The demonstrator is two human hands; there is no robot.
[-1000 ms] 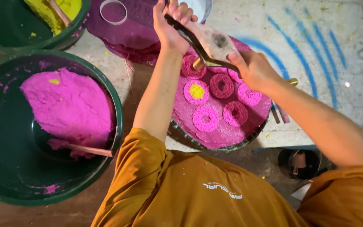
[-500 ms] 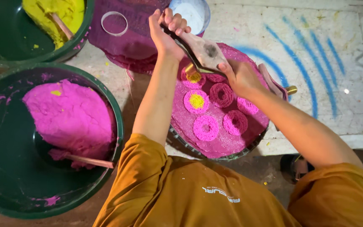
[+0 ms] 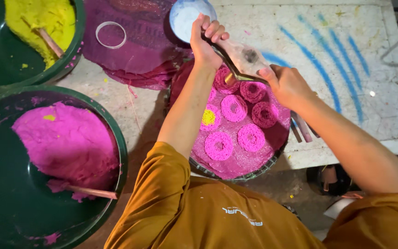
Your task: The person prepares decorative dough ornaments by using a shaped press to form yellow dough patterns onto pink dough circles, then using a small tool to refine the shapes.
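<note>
Both hands clamped on press: left hand far end, right hand near end. Looks stiff, powder-dusted; pink rings below crumbly, probably fragile.

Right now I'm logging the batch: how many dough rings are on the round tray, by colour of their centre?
Pink rings with a pink centre on the tray: 6
Pink ring with a yellow centre: 1
Total: 7, though both hands and the press may hide more.
</note>
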